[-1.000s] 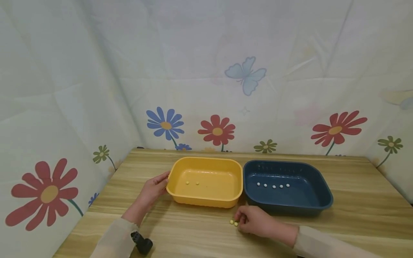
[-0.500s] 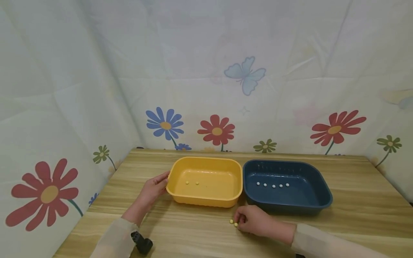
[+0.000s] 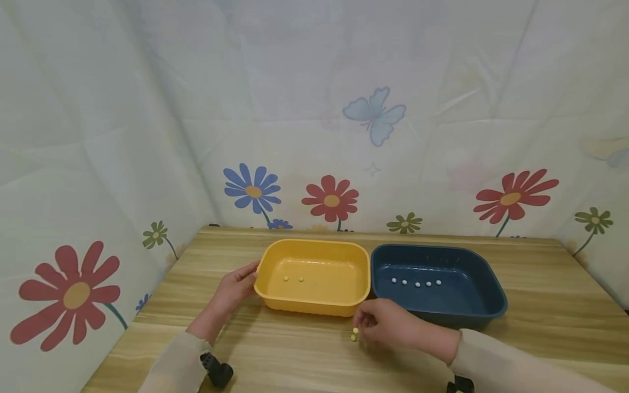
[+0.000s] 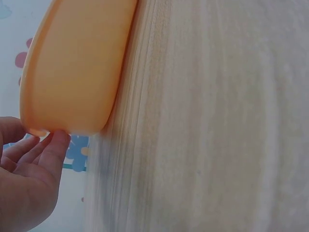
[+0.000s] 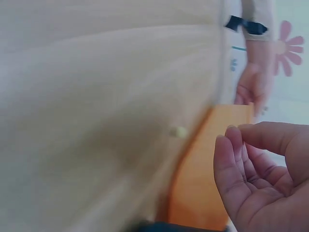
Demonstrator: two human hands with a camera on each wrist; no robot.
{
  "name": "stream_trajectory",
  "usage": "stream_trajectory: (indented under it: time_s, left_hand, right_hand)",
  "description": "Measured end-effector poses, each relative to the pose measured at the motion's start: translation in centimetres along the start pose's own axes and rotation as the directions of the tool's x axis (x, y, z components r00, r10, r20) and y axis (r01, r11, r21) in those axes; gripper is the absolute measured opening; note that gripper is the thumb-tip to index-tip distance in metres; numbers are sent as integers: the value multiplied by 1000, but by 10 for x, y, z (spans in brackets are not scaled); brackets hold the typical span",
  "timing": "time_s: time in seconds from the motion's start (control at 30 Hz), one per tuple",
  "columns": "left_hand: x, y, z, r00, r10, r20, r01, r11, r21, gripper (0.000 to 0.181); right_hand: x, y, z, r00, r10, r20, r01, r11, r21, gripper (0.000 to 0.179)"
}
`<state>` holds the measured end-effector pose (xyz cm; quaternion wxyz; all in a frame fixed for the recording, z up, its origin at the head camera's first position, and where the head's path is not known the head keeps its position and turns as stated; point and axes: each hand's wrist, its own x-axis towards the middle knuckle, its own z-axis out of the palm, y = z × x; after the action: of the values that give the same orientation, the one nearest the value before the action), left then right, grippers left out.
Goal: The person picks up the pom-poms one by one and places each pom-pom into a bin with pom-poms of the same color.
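In the head view my left hand (image 3: 235, 286) grips the left end of a yellow plastic basin (image 3: 314, 308). The left wrist view shows thumb and fingertips at the rim of that basin (image 4: 72, 72). My right hand (image 3: 388, 323) is just in front of the gap between the basins, pinching a small yellow ball (image 3: 356, 331) at its fingertips. Below it, another small yellow ball (image 3: 354, 338) lies on the table. In the right wrist view, the right hand (image 5: 263, 169) has thumb and fingers together, hiding the pinched ball; one ball (image 5: 178, 131) shows on the table.
A dark blue basin (image 3: 457, 319) stands against the yellow one's right side, with several small white balls (image 3: 417, 284) in a row inside. Two small yellow balls (image 3: 293, 279) lie in the yellow basin. A flower-printed curtain (image 3: 314, 136) hangs behind the wooden table (image 3: 295, 355).
My right hand has risen slightly from the table, lifting one of the two yellow balls that lay in front of the basins. The left hand stays at the yellow basin.
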<state>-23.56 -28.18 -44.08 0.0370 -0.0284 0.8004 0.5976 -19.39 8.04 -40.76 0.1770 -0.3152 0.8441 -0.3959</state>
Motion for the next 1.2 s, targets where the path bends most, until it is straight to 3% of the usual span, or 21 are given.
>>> stream_trajectory:
  time_s: [0.2, 0.47, 0.8, 1.2]
  left_hand:
    - [0, 1, 0, 1000, -9, -4, 9, 1000, 0, 49]
    - [0, 0, -1, 1000, 7, 9, -7, 1000, -5, 49]
    - [1, -1, -1, 1000, 12, 16, -12, 1000, 9, 49]
    - [1, 0, -1, 1000, 16, 17, -16, 1000, 8, 48]
  right_hand:
    - [9, -24, -18, 998, 56, 13, -56, 997, 52, 4]
    - [30, -38, -38, 996, 91, 16, -92, 996, 23, 7]
    - [78, -47, -59, 989, 105, 103, -106, 994, 5, 11]
    - [133, -57, -72, 972, 138, 192, -120, 988, -101, 14]
